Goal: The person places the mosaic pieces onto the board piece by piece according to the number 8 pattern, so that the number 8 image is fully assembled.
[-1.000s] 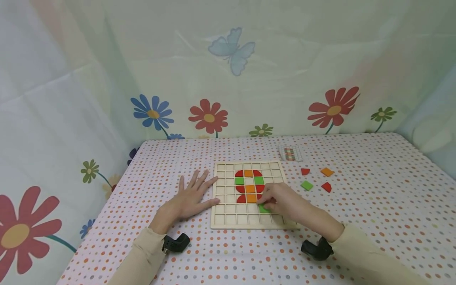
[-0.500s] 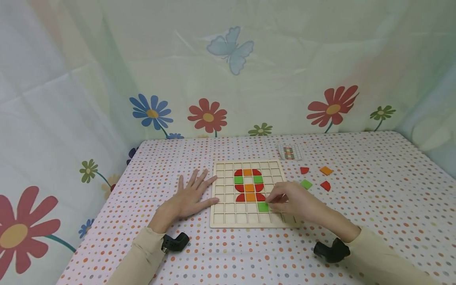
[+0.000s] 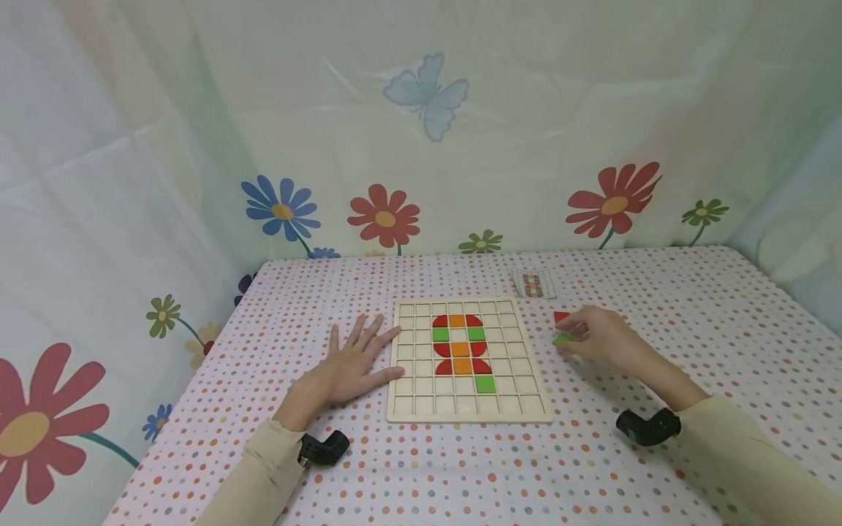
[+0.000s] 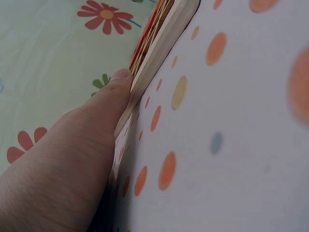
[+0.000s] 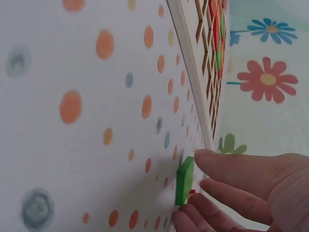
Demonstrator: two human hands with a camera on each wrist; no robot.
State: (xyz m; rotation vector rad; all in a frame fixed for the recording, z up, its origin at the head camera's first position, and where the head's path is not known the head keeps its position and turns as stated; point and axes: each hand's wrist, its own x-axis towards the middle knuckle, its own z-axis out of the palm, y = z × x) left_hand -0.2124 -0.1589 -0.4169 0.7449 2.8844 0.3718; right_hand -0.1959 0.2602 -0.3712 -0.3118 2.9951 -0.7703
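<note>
A pale wooden grid board [image 3: 408,409] lies flat on the table, with red, orange and green tiles set in its middle cells. One green square tile [image 3: 485,383] sits in a cell lower down. My left hand [image 3: 345,372] lies spread, its thumb and a fingertip touching the board's left edge; in the left wrist view the thumb [image 4: 96,111] rests against the board's side. To the right of the board, my right hand [image 3: 601,336] pinches another green tile [image 5: 184,181] by opposite edges, at the tabletop. Beside the fingertips lies a red tile [image 3: 561,316], partly covered.
A small pattern card [image 3: 534,284] lies behind the board, to the right. The right hand hides the area where other loose tiles lay. A dotted cloth [image 3: 460,467] covers the table, and a flowered curtain [image 3: 513,146] hangs behind it.
My right hand has let go of the green tile on the board and moved right to a loose green tile, which it now pinches. The left hand has stayed put.
</note>
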